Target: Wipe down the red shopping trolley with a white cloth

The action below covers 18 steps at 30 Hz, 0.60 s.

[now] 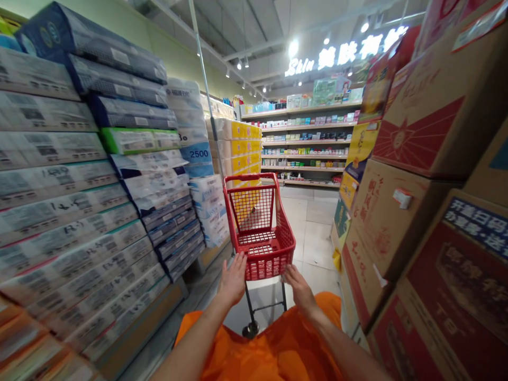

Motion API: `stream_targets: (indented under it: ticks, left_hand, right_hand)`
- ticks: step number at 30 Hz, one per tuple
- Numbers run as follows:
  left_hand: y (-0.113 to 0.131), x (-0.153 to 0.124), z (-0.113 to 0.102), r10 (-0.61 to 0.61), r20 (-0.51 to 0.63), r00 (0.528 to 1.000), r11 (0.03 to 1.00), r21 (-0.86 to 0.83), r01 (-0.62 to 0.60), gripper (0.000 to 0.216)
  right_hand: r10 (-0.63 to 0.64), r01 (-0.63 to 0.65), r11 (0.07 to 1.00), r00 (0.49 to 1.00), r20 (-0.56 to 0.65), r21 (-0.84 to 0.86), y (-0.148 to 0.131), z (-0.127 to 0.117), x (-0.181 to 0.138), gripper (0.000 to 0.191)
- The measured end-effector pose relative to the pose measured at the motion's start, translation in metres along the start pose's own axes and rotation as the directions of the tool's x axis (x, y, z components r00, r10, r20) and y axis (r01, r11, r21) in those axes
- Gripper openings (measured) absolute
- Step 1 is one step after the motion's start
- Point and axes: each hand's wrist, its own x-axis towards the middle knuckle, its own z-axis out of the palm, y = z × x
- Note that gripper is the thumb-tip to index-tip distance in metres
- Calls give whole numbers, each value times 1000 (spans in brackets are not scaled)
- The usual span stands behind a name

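head | both hands' fingers grasping red cart point(260, 233) | tissue packs point(79, 201) left | cartons point(428, 201) right

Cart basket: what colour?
Red, a plastic mesh basket; clearest in the head view.

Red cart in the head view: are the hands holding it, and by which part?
Both hands are on the red shopping cart, at the near rim of its basket: left hand at the left corner, right hand at the right corner. No closed grip shows.
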Motion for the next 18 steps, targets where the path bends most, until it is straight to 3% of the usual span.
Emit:
stream_targets:
  ticks: [3,5,8,12,18]
  left_hand:
    - [1,-1,0,-28,2,1000,1000,-3,28,64]
    - [2,-1,-1,-40,5,999,999,-1,40,63]
    - [2,-2,-2,-29,20,999,1000,4,29,63]
    - [1,-1,-4,-45,26,999,999,2,45,64]
    - [3,-2,-6,-55,16,998,998,-37,56,64]
  right_hand:
    - [73,-78,996,991,-109,-34,2,-17,35,50]
    - [122,-130,991,977,-173,-37,1,-15,45,49]
    - [169,-170,985,978,-124,7,-1,7,23,47]
    - [131,-129,990,990,-48,55,0,28,-17,42]
    - [192,-198,980,965,-178,-18,1,2,21,45]
